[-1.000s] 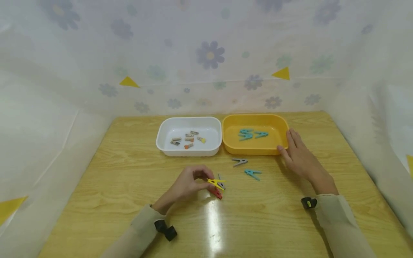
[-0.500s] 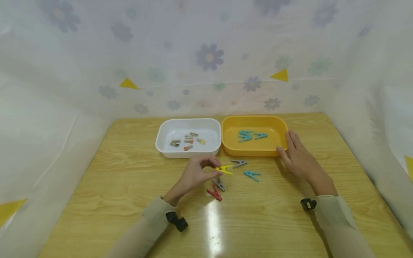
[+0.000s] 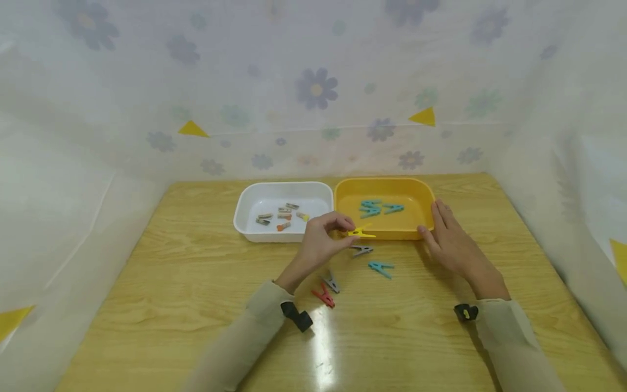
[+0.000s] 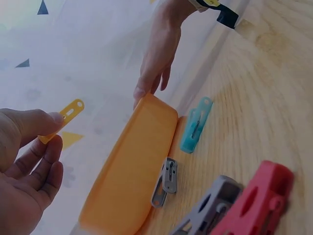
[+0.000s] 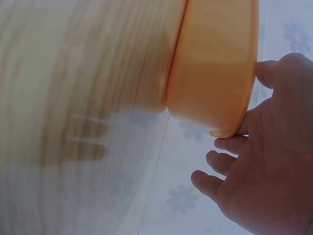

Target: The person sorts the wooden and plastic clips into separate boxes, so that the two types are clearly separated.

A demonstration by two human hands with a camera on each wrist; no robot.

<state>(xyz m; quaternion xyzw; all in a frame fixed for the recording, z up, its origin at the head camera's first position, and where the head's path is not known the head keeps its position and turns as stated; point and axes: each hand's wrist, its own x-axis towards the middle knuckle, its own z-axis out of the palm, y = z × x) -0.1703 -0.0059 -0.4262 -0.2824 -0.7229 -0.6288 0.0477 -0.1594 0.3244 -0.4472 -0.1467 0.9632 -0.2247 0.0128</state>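
My left hand [image 3: 318, 239] pinches a yellow clothespin [image 3: 361, 233] between thumb and fingertips, overlapping the front wall of the yellow tub [image 3: 413, 207] in the head view. Its prongs point right. Against the tub's right front corner rests my right hand [image 3: 455, 247], fingers extended along the side and thumb [image 5: 268, 72] at the rim. Several teal clothespins [image 3: 393, 208] lie inside this tub. On the wooden table in front are a grey clothespin [image 3: 362, 250], a teal one [image 4: 196, 125], a second grey clothespin [image 3: 331, 283] and a red clothespin [image 3: 324, 297].
A white tub [image 3: 245, 228] stands close beside the yellow one on the left, holding several small wooden clothespins [image 3: 284, 216], some with orange or yellow ends. A flower-patterned sheet [image 3: 315, 130] hangs behind the table [image 3: 186, 283] and along both sides.
My left hand has carried the yellow clothespin up and to the right, from beside the red and grey clothespins to the yellow tub's front. My right hand has stayed at the tub.
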